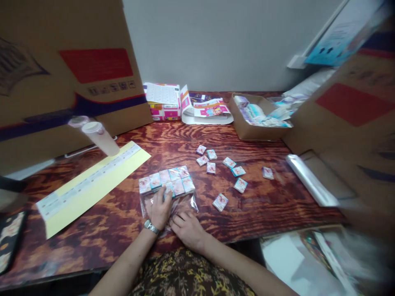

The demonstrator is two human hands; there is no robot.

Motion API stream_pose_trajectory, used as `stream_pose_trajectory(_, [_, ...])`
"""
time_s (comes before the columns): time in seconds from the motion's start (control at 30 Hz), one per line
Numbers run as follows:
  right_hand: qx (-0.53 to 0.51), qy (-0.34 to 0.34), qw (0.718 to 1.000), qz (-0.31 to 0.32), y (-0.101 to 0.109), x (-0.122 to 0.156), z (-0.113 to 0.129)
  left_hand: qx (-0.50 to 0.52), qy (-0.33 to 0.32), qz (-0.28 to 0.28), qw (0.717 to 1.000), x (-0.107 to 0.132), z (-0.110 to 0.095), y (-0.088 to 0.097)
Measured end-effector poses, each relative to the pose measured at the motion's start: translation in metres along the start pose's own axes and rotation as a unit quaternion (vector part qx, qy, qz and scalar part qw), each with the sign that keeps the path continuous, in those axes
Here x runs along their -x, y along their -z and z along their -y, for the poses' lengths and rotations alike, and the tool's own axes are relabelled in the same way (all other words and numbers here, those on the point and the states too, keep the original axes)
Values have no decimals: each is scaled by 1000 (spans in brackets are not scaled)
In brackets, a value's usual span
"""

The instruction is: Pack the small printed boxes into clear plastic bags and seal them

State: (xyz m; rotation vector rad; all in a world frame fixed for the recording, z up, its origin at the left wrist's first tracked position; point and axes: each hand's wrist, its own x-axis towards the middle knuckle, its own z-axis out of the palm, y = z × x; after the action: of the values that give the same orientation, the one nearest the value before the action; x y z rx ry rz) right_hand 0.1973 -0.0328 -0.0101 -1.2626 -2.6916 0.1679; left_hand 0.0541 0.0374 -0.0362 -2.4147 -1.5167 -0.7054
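Note:
A clear plastic bag [185, 202] lies in front of me, with two rows of small pastel printed boxes [178, 187] packed flat at its far end. My left hand [160, 209], wearing a metal wristwatch, rests with fingers extended over the near row, its fingertips touching the boxes. Close beside it, my right hand [187, 229] has its fingers bent around the near edge of the bag; the thumb is hidden. Several loose boxes [220, 202] of the same kind are scattered to the right of the bag.
A yellow strip with labels [101, 189] and a pale bottle [103, 139] are at left, a phone [10, 238] at the corner. An open carton [256, 131] of packets stands at the back. Large cardboard boxes [92, 94] flank both sides; a clear plastic roll [311, 181] lies right.

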Motion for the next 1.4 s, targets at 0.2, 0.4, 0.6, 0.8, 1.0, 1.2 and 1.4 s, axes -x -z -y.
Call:
stream_pose_trajectory(0.2, [-99, 48, 994, 0, 54, 34, -51, -3, -9, -21, 1000, -2, -2, -2])
stream_pose_trajectory(0.4, [-29, -64, 994, 87, 88, 83, -129, -3, -6, -41, 999, -4, -3, 0])
stream_pose_trajectory(0.6, [24, -136, 985, 106, 73, 85, -134, -3, -4, -34, 999, -6, -3, 0])
stream_pose_trajectory(0.8, [-12, -126, 989, 81, 83, 107, -120, 14, 2, -37, 999, -4, 2, -4])
stream_pose_trajectory(1.0, [-7, -241, 970, -24, 82, 143, -166, 18, -9, -38, 999, -2, 1, -5])
stream_pose_trajectory(1.2, [67, -555, 792, -245, 99, 155, -285, -10, -10, -37, 999, 0, 5, -8])
stream_pose_trajectory(1.4, [57, -526, 811, -248, 97, 107, -302, -20, -18, -40, 999, -2, -1, -1])
